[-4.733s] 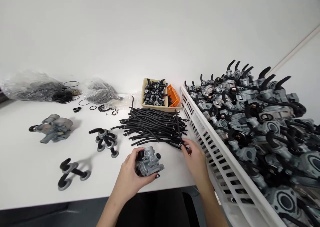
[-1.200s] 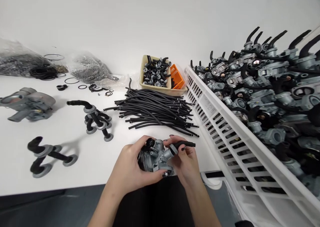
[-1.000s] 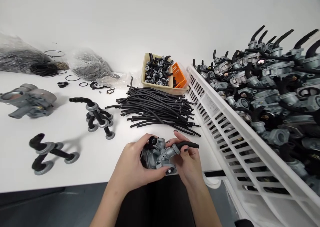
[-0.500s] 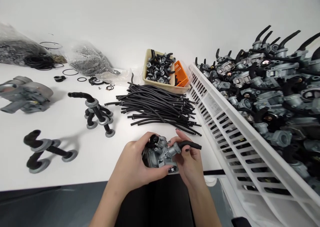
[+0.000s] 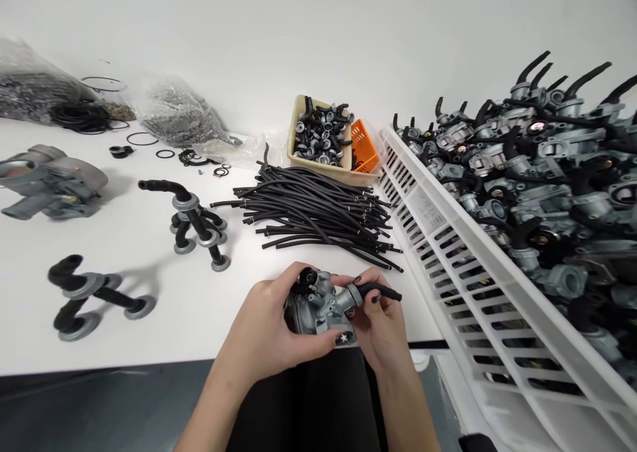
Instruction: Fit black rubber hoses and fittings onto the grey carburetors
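Note:
A grey metal carburetor [image 5: 318, 304] sits between my hands near the table's front edge. My left hand [image 5: 269, 326] wraps round its left side, with the thumb along the front. A grey round cap [image 5: 350, 297] with a curved black rubber boot [image 5: 381, 290] sits at the carburetor's upper right. My right hand [image 5: 381, 319] is closed on that cap, the thumb at the base of the boot and the fingers behind. Part of the carburetor's underside is hidden by my hands. Just beyond lies a pile of black rubber hoses [image 5: 318, 206].
On the right stands a white slotted crate [image 5: 448, 266] heaped with carburetors [image 5: 542, 153]. A cream bin [image 5: 293, 150] of caps and an orange basket [image 5: 365, 147] are at the back. Left are stacked caps with boots [image 5: 89, 286], another carburetor [image 5: 54, 180], rubber rings [image 5: 142, 139] and plastic bags [image 5: 179, 110].
My right fingers have shifted their grip round the cap, with a fingertip now over its top. The left hand still holds the carburetor. The view has moved slightly.

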`<move>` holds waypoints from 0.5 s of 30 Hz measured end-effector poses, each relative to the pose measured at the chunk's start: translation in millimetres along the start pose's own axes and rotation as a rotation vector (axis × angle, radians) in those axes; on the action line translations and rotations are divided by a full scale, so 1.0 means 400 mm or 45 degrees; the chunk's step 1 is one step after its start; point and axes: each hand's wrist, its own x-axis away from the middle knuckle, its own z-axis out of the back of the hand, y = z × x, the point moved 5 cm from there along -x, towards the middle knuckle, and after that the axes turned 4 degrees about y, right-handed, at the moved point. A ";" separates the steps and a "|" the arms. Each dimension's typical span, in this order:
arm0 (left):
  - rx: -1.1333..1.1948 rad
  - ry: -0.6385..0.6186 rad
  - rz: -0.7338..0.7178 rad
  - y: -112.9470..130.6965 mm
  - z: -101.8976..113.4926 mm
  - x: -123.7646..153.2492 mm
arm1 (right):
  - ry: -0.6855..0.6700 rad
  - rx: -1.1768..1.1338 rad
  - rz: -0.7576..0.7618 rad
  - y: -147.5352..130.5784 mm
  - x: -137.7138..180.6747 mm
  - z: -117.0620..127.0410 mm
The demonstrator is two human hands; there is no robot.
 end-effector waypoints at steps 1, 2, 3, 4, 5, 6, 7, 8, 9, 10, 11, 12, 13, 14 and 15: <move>-0.002 -0.001 0.002 0.001 0.001 0.000 | 0.002 -0.004 0.012 -0.003 0.002 0.001; -0.008 0.000 0.010 0.001 0.002 0.000 | 0.005 -0.001 0.027 -0.007 0.004 0.002; -0.014 -0.001 0.022 0.001 0.002 0.001 | 0.005 0.008 0.041 -0.010 0.006 0.002; -0.022 -0.002 0.036 0.001 0.003 0.001 | 0.000 0.019 0.050 -0.012 0.007 0.003; -0.027 -0.006 0.054 0.001 0.003 0.002 | -0.012 0.029 0.052 -0.013 0.008 0.003; -0.027 -0.015 0.069 0.001 0.003 0.002 | -0.028 0.029 0.051 -0.013 0.007 0.004; -0.024 -0.025 0.082 0.002 0.003 0.003 | -0.045 0.019 0.050 -0.012 0.005 0.004; -0.021 -0.035 0.093 0.002 0.003 0.003 | -0.058 -0.001 0.052 -0.011 0.003 0.004; -0.018 -0.044 0.103 0.003 0.002 0.003 | -0.066 -0.025 0.055 -0.010 0.000 0.005; -0.016 -0.048 0.109 0.003 0.002 0.002 | -0.070 -0.048 0.059 -0.009 -0.003 0.005; -0.014 -0.050 0.110 0.003 0.002 0.002 | -0.078 -0.065 0.059 -0.008 -0.005 0.003; -0.013 -0.048 0.109 0.004 0.002 0.001 | -0.090 -0.074 0.058 -0.008 -0.007 0.001; -0.014 -0.045 0.107 0.004 0.002 0.001 | -0.102 -0.076 0.056 -0.007 -0.007 -0.002; -0.017 -0.045 0.105 0.003 0.002 0.001 | -0.112 -0.076 0.057 -0.007 -0.008 -0.004; -0.020 -0.044 0.105 0.003 0.002 0.000 | -0.120 -0.074 0.061 -0.008 -0.007 -0.006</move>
